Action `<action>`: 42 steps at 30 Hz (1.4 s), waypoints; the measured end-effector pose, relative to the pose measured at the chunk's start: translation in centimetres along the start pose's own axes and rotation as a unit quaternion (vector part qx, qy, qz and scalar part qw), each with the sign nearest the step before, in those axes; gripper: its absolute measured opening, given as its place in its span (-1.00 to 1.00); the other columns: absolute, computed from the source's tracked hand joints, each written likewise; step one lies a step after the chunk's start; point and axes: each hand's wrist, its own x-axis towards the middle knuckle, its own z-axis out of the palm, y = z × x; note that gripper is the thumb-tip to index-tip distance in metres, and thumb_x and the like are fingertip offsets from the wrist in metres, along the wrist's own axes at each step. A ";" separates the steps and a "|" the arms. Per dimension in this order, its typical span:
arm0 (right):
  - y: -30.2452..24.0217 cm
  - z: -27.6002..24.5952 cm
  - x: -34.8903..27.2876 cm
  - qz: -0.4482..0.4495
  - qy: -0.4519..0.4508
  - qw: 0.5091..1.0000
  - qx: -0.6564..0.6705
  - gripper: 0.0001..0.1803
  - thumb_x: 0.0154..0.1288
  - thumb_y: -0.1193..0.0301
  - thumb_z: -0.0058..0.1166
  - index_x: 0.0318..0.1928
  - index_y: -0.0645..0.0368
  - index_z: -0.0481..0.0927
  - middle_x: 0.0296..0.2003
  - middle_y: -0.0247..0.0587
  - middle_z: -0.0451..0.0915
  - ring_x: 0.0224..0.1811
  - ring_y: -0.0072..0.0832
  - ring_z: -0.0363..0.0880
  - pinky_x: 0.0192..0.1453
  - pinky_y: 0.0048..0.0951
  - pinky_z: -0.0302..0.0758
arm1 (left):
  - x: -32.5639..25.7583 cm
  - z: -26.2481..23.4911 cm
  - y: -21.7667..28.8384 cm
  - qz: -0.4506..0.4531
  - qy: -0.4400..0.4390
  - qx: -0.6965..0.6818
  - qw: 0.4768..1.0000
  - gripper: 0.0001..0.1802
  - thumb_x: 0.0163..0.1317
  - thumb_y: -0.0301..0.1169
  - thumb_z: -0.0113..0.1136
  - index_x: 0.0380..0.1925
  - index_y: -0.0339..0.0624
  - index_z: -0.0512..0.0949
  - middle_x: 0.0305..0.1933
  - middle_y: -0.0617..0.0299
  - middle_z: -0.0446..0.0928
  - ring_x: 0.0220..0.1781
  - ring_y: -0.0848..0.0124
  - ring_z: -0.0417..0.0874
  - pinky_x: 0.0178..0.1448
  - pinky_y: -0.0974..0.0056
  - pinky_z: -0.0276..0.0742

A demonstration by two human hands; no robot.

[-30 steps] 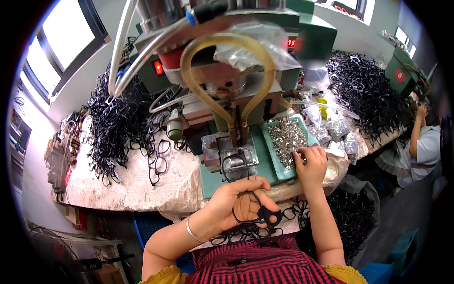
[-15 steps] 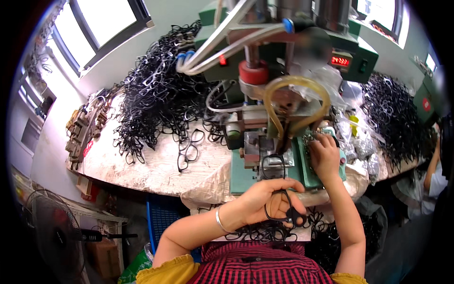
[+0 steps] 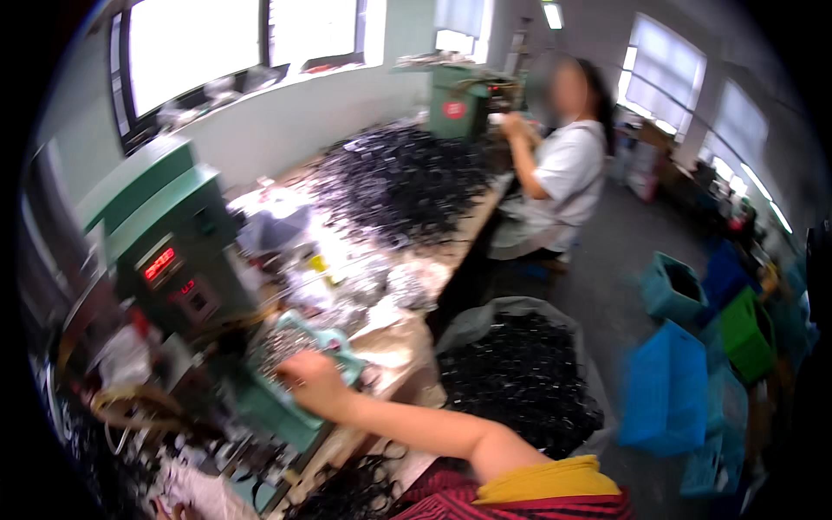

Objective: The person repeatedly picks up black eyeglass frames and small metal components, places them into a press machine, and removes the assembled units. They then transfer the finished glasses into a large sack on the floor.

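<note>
My right hand [image 3: 316, 386] reaches over a green tray [image 3: 299, 425] filled with small silvery metal parts [image 3: 290, 344]. Its fingers are bent together with the tips down among the parts; what they pinch is too small and blurred to make out. My left hand is out of the picture. Beside the tray, toward the lower left, is the machine's work area with a yellowish looped hose [image 3: 130, 400]. Dark eyeglass frames [image 3: 351, 490] lie in a heap by my lap, below my right forearm.
A green machine housing [image 3: 178, 230] with red displays rises at left. Clear bags [image 3: 373, 286] and a large pile of dark frames [image 3: 394, 182] cover the bench beyond. A sack of black pieces [image 3: 520, 381] stands right of my arm. A co-worker [image 3: 563, 165] sits farther off; blue bins [image 3: 663, 390] stand at right.
The view has swung to the right, bringing in the co-worker, sack and bins. My left hand, which held a dark eyeglass frame, has left the picture. My right hand is still at the parts tray.
</note>
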 end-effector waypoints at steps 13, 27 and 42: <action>0.6 -9.7 -1.4 0.114 -0.029 0.987 -0.112 -0.87 0.12 0.63 0.22 -0.28 0.24 0.68 -0.33 -0.17 0.66 -0.23 -0.28 0.61 -0.03 -0.33 0.50 | 1.5 2.0 13.3 0.035 -0.055 -0.007 0.998 -0.81 0.15 -0.59 0.17 -0.22 -0.20 0.65 -0.01 0.05 0.61 0.04 0.04 0.57 0.11 0.09 0.51; -4.9 -3.3 3.3 0.302 -0.055 0.883 0.355 -0.83 0.31 0.60 0.14 -0.10 0.32 0.62 -0.24 -0.31 0.69 -0.16 -0.59 0.63 -0.03 -0.60 0.51 | -0.4 0.5 18.0 0.042 0.079 0.003 0.996 -0.90 0.38 -0.50 0.05 -0.27 -0.34 0.43 -0.05 -0.02 0.61 -0.07 0.08 0.57 0.03 0.12 0.47; -9.0 -2.5 2.9 0.095 -0.084 0.975 0.182 -0.39 0.11 0.60 0.29 0.18 0.36 0.36 -0.23 -0.13 0.67 -0.15 -0.45 0.67 0.03 -0.47 0.51 | 5.7 -6.7 35.5 0.098 0.066 -0.636 0.762 -0.86 0.43 -0.41 0.06 -0.22 -0.27 0.48 -0.19 0.10 0.56 -0.16 0.28 0.54 -0.04 0.27 0.51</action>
